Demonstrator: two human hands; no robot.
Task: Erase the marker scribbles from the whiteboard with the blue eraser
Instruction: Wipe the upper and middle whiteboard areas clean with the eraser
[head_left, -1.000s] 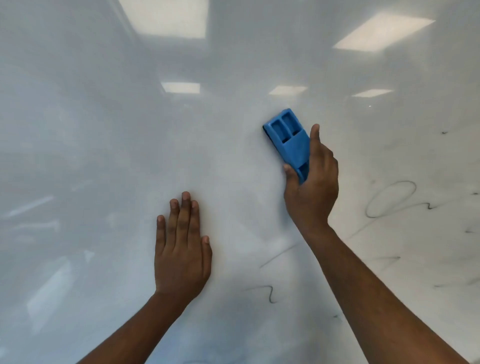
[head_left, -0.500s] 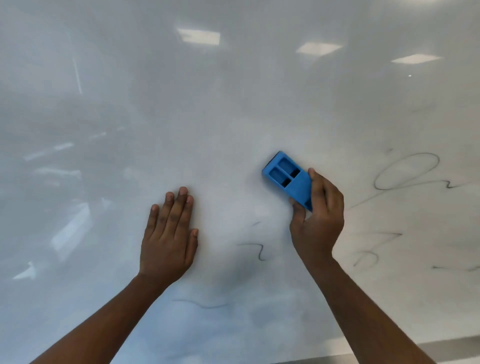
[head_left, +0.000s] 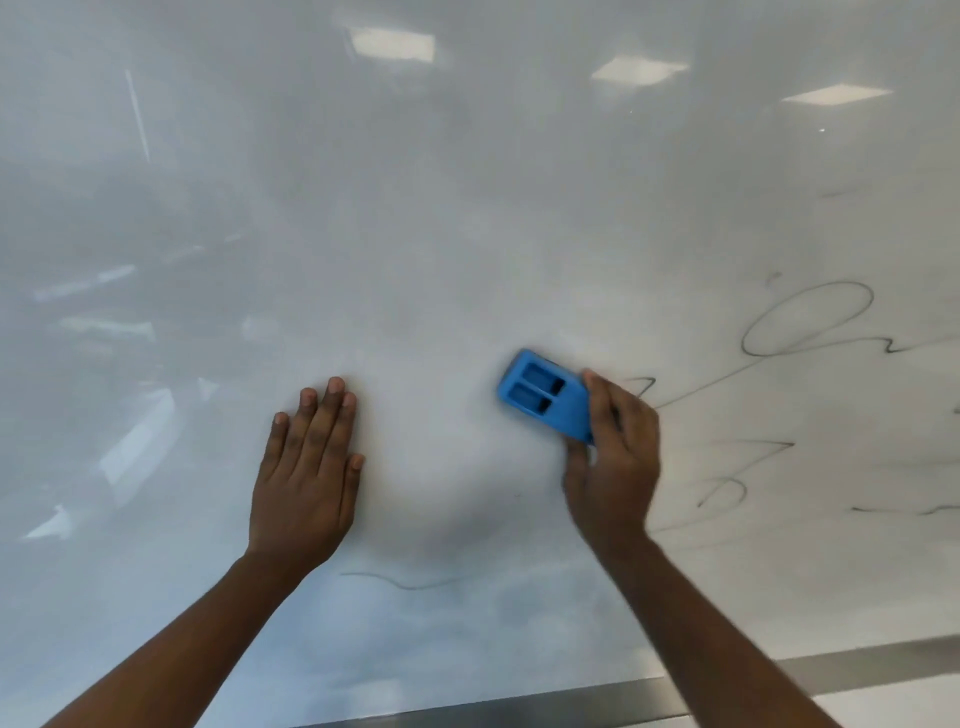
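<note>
The whiteboard (head_left: 467, 234) fills the view. My right hand (head_left: 613, 462) grips the blue eraser (head_left: 543, 397) by its lower right end and holds it against the board, tilted up to the left. Black marker scribbles (head_left: 805, 322) loop across the board to the right of the eraser, with more strokes lower right (head_left: 727, 488). A thin wavy line (head_left: 405, 582) runs below and between my hands. My left hand (head_left: 306, 467) lies flat on the board with straight fingers, left of the eraser.
A metal frame edge (head_left: 519, 701) runs along the bottom of the board. Ceiling lights reflect near the top (head_left: 392, 44). The board's left half shows only grey smears and reflections.
My right hand has swept the eraser down the board. The small squiggle between my hands is gone. My left hand has stayed flat on the board while the view shifted upward.
</note>
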